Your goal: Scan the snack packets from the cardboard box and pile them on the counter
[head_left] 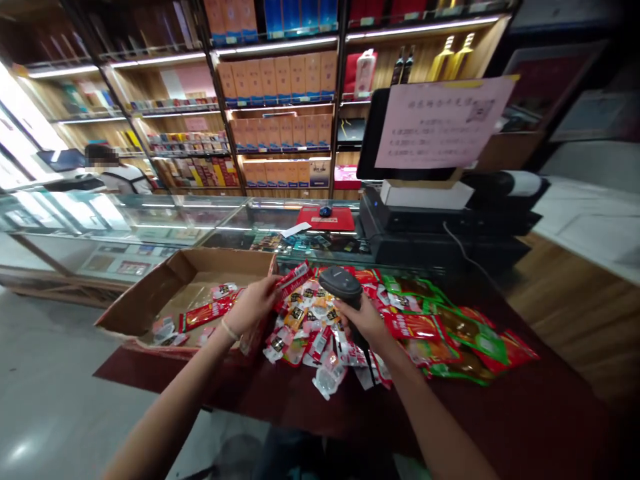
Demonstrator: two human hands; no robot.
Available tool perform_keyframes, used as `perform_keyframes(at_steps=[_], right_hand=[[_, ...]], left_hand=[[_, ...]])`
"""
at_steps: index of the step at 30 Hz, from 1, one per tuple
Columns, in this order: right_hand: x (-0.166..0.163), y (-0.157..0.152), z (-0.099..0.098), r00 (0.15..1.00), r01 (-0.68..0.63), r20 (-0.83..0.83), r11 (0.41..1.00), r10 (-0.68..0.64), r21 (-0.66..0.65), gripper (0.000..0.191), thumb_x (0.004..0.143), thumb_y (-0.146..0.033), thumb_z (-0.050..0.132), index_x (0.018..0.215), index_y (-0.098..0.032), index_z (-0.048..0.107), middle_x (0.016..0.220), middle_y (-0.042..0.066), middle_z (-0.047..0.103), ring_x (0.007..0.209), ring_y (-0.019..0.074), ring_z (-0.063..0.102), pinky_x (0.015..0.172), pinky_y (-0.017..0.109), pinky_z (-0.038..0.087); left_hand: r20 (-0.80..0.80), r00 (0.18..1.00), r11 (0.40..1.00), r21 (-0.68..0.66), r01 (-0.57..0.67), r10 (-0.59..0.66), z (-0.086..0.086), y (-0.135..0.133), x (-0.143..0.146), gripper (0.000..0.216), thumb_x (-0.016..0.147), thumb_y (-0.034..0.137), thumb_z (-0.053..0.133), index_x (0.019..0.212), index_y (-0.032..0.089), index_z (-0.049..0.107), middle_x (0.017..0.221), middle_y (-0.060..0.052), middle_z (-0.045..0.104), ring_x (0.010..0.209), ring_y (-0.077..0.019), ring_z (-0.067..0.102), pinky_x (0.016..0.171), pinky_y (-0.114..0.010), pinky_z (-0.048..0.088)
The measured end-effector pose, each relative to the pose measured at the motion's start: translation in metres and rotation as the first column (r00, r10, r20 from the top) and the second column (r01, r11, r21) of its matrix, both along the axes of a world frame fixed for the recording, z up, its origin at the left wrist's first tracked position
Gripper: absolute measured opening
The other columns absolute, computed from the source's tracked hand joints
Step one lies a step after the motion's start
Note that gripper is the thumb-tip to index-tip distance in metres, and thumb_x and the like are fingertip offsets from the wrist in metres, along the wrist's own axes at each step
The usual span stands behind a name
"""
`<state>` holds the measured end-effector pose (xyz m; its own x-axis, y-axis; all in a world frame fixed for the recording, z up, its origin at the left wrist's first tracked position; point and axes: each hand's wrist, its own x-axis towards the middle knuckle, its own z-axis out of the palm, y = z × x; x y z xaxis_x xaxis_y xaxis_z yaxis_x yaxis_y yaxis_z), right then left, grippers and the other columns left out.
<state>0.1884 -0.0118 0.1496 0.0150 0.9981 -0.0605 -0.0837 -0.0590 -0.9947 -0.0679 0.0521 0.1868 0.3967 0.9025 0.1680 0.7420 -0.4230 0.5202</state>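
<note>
My right hand (364, 320) is wrapped round the grip of a black handheld barcode scanner (342, 285), its head tilted toward the left. Between the fingers of my left hand (256, 304) is a red snack packet (296, 279), its barcode label turned up near the scanner. Beneath both hands spreads a heap of small snack packets (320, 340), red, white and orange. To the left, a cardboard box (150, 287) holds a few red packets (203, 315) and small clear ones. Green-edged packets (465, 333) lie at the right of the heap.
The dark red counter (320, 413) carries the heap and box. A black monitor with a paper sign (440, 123) stands behind on the right. Farther back are a glass display case (190, 220), a red mat (327, 219) with a mouse, stocked shelves (280, 80) and a person (125, 177).
</note>
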Motion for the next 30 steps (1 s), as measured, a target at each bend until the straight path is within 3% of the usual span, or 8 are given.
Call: perform_keyframes(at_steps=[4, 7, 11, 14, 18, 24, 30], right_hand=[[0.035, -0.017, -0.009, 0.987, 0.148, -0.065, 0.989, -0.149, -0.015, 0.035, 0.074, -0.046, 0.069, 0.082, -0.022, 0.046, 0.045, -0.009, 0.050, 0.030, 0.0088, 0.044, 0.030, 0.019, 0.035], [0.059, -0.028, -0.017, 0.961, 0.258, -0.081, 0.963, -0.264, -0.077, 0.036, 0.071, -0.046, 0.071, 0.082, -0.022, 0.046, 0.047, -0.009, 0.052, 0.031, 0.0089, 0.045, 0.029, 0.018, 0.033], [0.084, -0.044, -0.024, 0.937, 0.321, -0.107, 0.940, -0.333, -0.117, 0.036, 0.071, -0.048, 0.072, 0.081, -0.023, 0.048, 0.047, -0.008, 0.052, 0.033, 0.0104, 0.048, 0.030, 0.019, 0.035], [0.099, -0.055, -0.024, 0.915, 0.371, -0.123, 0.920, -0.385, -0.124, 0.037, 0.069, -0.048, 0.074, 0.078, -0.023, 0.048, 0.046, -0.007, 0.053, 0.033, 0.0104, 0.048, 0.031, 0.019, 0.036], [0.119, -0.067, -0.026, 0.878, 0.438, -0.156, 0.891, -0.453, -0.122, 0.040, 0.067, -0.049, 0.075, 0.078, -0.023, 0.047, 0.046, -0.008, 0.052, 0.033, 0.0094, 0.047, 0.031, 0.018, 0.034], [0.136, -0.078, -0.034, 0.853, 0.477, -0.168, 0.869, -0.493, -0.131, 0.044, 0.065, -0.050, 0.076, 0.077, -0.022, 0.045, 0.045, -0.009, 0.050, 0.032, 0.0086, 0.046, 0.029, 0.017, 0.033], [0.136, -0.079, -0.032, 0.868, 0.460, -0.141, 0.878, -0.476, -0.133, 0.040, 0.070, -0.050, 0.073, 0.077, -0.023, 0.044, 0.047, -0.010, 0.050, 0.033, 0.0089, 0.046, 0.031, 0.017, 0.034]], left_hand=[[-0.315, 0.949, 0.996, 0.086, 0.040, -0.011, -0.009, -0.022, 0.047, 0.032, 0.091, 0.018, 0.039, 0.120, 0.019, 0.052, 0.086, -0.010, 0.070, 0.078, -0.0241, 0.067, 0.070, -0.031, 0.046], [-0.406, 0.914, 0.992, 0.120, 0.039, 0.014, -0.030, -0.024, 0.087, 0.029, 0.091, 0.014, 0.037, 0.117, 0.016, 0.049, 0.077, -0.010, 0.068, 0.071, -0.0237, 0.066, 0.064, -0.030, 0.046], [-0.365, 0.931, 0.972, 0.214, 0.099, -0.014, -0.065, -0.013, 0.132, 0.023, 0.094, 0.018, 0.037, 0.111, 0.018, 0.052, 0.082, -0.009, 0.068, 0.074, -0.0218, 0.067, 0.065, -0.029, 0.048], [-0.260, 0.948, 0.918, 0.299, 0.262, -0.185, -0.088, -0.004, 0.162, 0.020, 0.094, 0.019, 0.041, 0.109, 0.019, 0.054, 0.100, -0.010, 0.069, 0.094, -0.0207, 0.066, 0.078, -0.030, 0.050], [-0.236, 0.890, 0.835, 0.317, 0.450, -0.390, -0.110, 0.001, 0.200, 0.023, 0.091, 0.019, 0.046, 0.112, 0.019, 0.055, 0.120, -0.010, 0.064, 0.112, -0.0201, 0.059, 0.094, -0.033, 0.047], [-0.311, 0.810, 0.791, 0.220, 0.571, -0.498, -0.123, -0.005, 0.233, 0.053, 0.088, 0.047, 0.051, 0.132, 0.017, 0.048, 0.141, -0.014, 0.048, 0.132, -0.0271, 0.042, 0.109, -0.044, 0.033], [-0.317, 0.801, 0.798, 0.176, 0.576, -0.508, -0.119, -0.011, 0.231, 0.058, 0.090, 0.043, 0.047, 0.142, 0.018, 0.039, 0.148, -0.012, 0.038, 0.140, -0.0272, 0.029, 0.113, -0.046, 0.026]])
